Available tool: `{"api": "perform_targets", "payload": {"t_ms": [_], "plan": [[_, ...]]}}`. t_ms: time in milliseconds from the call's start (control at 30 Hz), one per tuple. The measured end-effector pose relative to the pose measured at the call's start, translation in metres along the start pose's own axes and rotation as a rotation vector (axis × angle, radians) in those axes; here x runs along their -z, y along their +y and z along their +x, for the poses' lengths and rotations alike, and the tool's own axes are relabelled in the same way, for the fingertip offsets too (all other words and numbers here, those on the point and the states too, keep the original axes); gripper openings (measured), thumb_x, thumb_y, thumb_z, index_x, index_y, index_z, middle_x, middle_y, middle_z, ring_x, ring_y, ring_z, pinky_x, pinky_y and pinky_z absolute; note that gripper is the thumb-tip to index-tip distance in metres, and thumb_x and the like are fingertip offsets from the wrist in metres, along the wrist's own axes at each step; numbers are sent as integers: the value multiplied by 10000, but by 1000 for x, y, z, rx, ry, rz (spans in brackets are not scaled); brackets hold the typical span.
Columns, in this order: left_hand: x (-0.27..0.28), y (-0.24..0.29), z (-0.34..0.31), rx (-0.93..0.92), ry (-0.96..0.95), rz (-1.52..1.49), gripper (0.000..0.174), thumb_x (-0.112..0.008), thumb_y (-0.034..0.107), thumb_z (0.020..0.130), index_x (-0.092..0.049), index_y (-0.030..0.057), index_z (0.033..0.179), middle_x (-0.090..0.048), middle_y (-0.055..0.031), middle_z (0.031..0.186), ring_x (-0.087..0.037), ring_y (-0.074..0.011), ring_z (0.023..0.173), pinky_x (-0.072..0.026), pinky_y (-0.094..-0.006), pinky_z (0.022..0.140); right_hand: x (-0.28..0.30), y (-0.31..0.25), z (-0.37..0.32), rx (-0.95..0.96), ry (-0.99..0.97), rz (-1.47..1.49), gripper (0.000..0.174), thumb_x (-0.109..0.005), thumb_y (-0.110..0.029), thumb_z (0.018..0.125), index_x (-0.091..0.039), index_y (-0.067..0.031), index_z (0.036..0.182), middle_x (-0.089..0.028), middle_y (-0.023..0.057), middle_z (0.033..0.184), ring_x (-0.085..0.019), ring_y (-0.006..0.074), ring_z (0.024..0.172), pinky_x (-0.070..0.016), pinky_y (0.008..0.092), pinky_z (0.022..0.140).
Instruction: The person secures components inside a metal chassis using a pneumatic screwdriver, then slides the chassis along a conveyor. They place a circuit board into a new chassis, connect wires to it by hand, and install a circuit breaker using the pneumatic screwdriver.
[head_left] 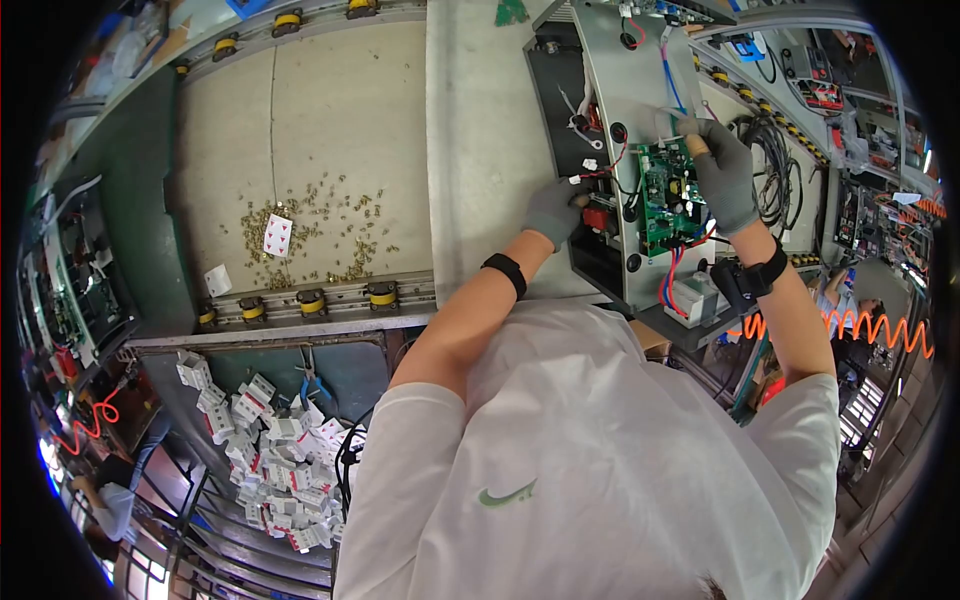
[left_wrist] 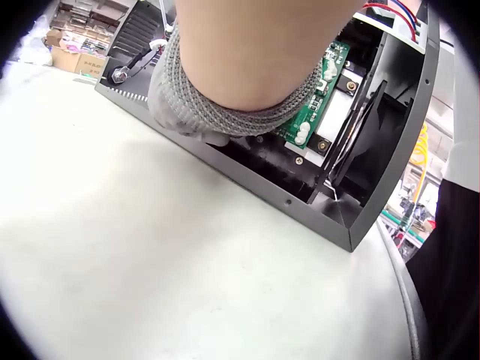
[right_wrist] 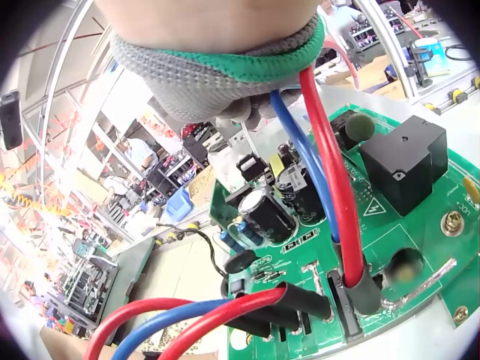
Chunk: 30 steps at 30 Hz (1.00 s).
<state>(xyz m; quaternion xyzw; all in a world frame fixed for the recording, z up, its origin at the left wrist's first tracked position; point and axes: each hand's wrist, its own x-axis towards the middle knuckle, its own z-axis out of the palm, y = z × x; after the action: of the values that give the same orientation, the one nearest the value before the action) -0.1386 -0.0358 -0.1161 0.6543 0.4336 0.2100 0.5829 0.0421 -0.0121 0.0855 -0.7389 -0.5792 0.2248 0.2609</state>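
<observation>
A grey metal chassis [head_left: 640, 85] stands on the bench before the person. Mounted on it is a green circuit board [head_left: 657, 190] with capacitors and a black relay-like block [right_wrist: 401, 154]. The gloved left hand [head_left: 555, 212] reaches into the chassis's open side, near a red part [head_left: 597, 218] and white plugs; its fingertips are hidden inside. Bent fingers and thumb of the gloved right hand [head_left: 724, 172] meet at the board's far edge, by a blue wire [head_left: 670, 75]; I cannot tell what they pinch. Thick red wires [right_wrist: 337, 195] rise from the board past this hand.
Brass-coloured small parts [head_left: 350, 260] lie scattered on the bench left, around a playing card [head_left: 278, 236]. White breaker-like blocks [head_left: 270, 440] pile up below, with blue-handled pliers [head_left: 314, 382] beside them. Black cables [head_left: 772, 165] coil at right, near an orange spiral hose [head_left: 880, 332].
</observation>
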Motion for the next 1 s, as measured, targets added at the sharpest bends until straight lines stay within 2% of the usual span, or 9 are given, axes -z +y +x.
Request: {"api": "perform_targets", "payload": {"t_ms": [200, 400, 467, 600, 667, 767, 800, 933, 1000], "plan": [[13, 16, -6, -121, -3, 101, 227, -559, 235, 867, -658, 185, 1066, -652, -128, 980, -623, -307, 902, -493, -413, 792, 2, -7, 3, -16, -17, 61, 204, -551, -76, 878, -621, -4, 1056, -648, 51, 878, -580, 99, 788, -456, 242, 738], [11, 43, -3, 36, -49, 373, 254, -502, 334, 890, -654, 174, 1015, -664, -127, 901, -641, -313, 831, -502, -413, 732, 4, -15, 3, 34, -105, 43, 300, -549, -22, 844, -559, -22, 1144, -639, 51, 881, -599, 111, 813, -471, 247, 756], [11, 51, -6, 251, -29, 282, 246, -494, 323, 884, -653, 162, 981, -665, -126, 894, -647, -318, 797, -506, -411, 697, 8, -14, 0, -36, -99, 130, 300, -553, -16, 839, -563, -28, 1139, -636, 34, 866, -595, 103, 823, -469, 245, 760], [49, 105, -30, 151, -100, 477, 186, -535, 261, 852, -641, 120, 910, -654, -116, 820, -645, -303, 725, -513, -383, 640, 20, -9, 1, -201, -132, 239, 303, -560, -6, 828, -569, -23, 1130, -627, 30, 882, -556, 83, 775, -449, 226, 707], [61, 130, -42, -479, 314, 259, 110, -583, 195, 809, -621, 98, 845, -628, -87, 791, -634, -269, 703, -511, -345, 596, 22, -5, 2, -227, -152, 348, 305, -567, -5, 826, -565, -18, 1130, -627, 38, 884, -556, 85, 770, -452, 226, 703], [66, 173, -19, -626, 417, 251, 108, -612, 145, 786, -607, 84, 876, -600, -65, 789, -618, -238, 688, -505, -314, 565, 22, -12, 2, -250, -125, 353, 303, -580, -10, 823, -558, -6, 1125, -629, 48, 876, -573, 93, 779, -471, 239, 704], [64, 182, -10, -462, 300, 304, 204, -616, 155, 796, -609, 101, 992, -635, -78, 904, -638, -258, 764, -514, -336, 611, 20, -7, 2, -253, -152, 385, 299, -586, -15, 820, -556, 0, 1118, -631, 56, 877, -583, 101, 782, -479, 248, 704], [48, 192, 32, -120, 80, 321, 255, -629, 167, 805, -604, 148, 1058, -668, -100, 1018, -652, -284, 886, -512, -366, 712, 20, -13, 2, -318, -161, 491, 286, -604, -23, 810, -554, 13, 1090, -652, 96, 866, -609, 132, 773, -493, 260, 695], [42, 179, 39, -165, 109, 319, 255, -639, 158, 801, -610, 145, 1054, -677, -95, 977, -658, -272, 868, -513, -354, 712, 21, -16, 1, -371, -168, 471, 285, -621, -51, 804, -557, 8, 1075, -666, 111, 845, -627, 143, 790, -492, 262, 706]]}}
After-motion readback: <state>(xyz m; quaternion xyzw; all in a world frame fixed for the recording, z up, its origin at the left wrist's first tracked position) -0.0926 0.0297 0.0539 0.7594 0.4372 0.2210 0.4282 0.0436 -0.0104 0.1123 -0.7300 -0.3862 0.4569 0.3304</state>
